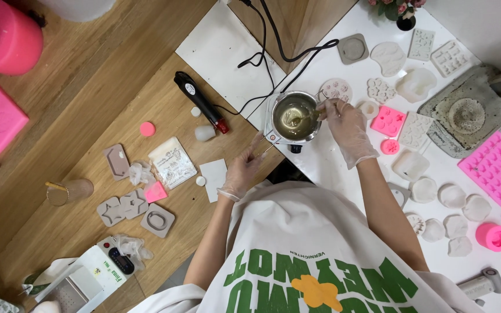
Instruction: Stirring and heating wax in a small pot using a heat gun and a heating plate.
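1. The small metal pot [293, 117] of pale melted liquid sits on the white surface [331, 168], directly ahead of me.
2. My right hand [348, 128] is nearer — its grip pinches a thin stirring stick [314, 111] reaching leftward into the pot.
3. My left hand [243, 169] pinches the pot's handle [266, 148], which angles toward me.
4. Pink and white moulds [416, 130] lie to the right.
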